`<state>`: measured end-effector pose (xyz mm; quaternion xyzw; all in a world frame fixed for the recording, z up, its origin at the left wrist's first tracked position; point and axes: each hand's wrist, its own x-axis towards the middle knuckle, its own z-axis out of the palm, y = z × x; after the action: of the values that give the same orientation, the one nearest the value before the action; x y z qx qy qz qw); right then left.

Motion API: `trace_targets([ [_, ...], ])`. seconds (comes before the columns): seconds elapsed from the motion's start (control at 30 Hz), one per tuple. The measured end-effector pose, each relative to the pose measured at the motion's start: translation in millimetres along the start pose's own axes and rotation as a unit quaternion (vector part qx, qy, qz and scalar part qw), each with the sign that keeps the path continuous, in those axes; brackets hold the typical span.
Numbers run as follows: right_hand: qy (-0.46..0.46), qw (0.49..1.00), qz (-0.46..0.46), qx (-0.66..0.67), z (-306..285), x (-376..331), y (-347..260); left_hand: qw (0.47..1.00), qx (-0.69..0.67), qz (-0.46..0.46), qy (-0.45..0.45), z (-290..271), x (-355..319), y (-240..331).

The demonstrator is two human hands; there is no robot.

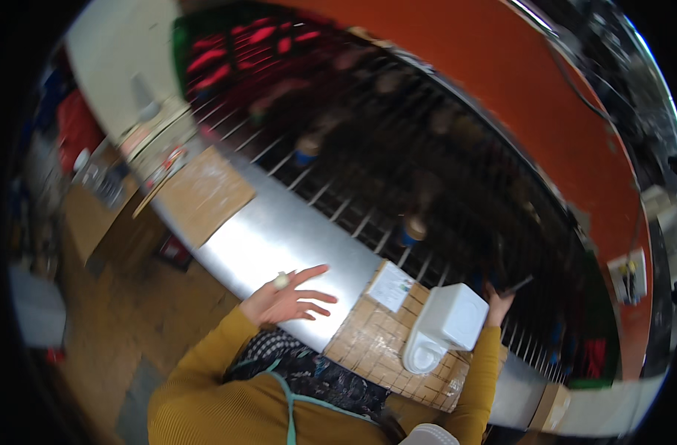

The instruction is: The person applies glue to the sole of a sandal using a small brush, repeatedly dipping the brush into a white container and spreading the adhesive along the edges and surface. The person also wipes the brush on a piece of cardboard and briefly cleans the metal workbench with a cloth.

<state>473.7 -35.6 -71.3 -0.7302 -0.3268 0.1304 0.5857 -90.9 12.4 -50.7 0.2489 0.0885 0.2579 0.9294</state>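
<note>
My left hand [290, 297] lies flat on a shiny metal counter [279, 230], fingers spread, a pale ring on one finger, nothing in it. My right hand [496, 304] grips the far end of a white plastic container [450, 320]. The container rests tilted on a light wooden checkered board [375, 348]. A small white paper card [390, 285] lies on the board's far corner, between my two hands. Both my sleeves are mustard yellow.
Behind the counter runs a dark rack of metal bars [398, 148] with blurred round items, two of them blue-based. A brown cardboard sheet [203, 194] lies on the counter to the left. An orange wall [516, 81] curves behind. Cluttered shelves stand at far left.
</note>
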Motion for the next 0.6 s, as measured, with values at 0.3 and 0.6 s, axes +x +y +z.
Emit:
trace_targets([
  [0.3,0.116,0.991,-0.069,0.021,-50,-56,-89,0.836,0.383,0.227,0.32,-17,-45,40],
  [0.6,-0.163,0.834,0.154,0.504,6,-252,-181,0.176,0.554,-0.012,0.814,-96,-112,172],
])
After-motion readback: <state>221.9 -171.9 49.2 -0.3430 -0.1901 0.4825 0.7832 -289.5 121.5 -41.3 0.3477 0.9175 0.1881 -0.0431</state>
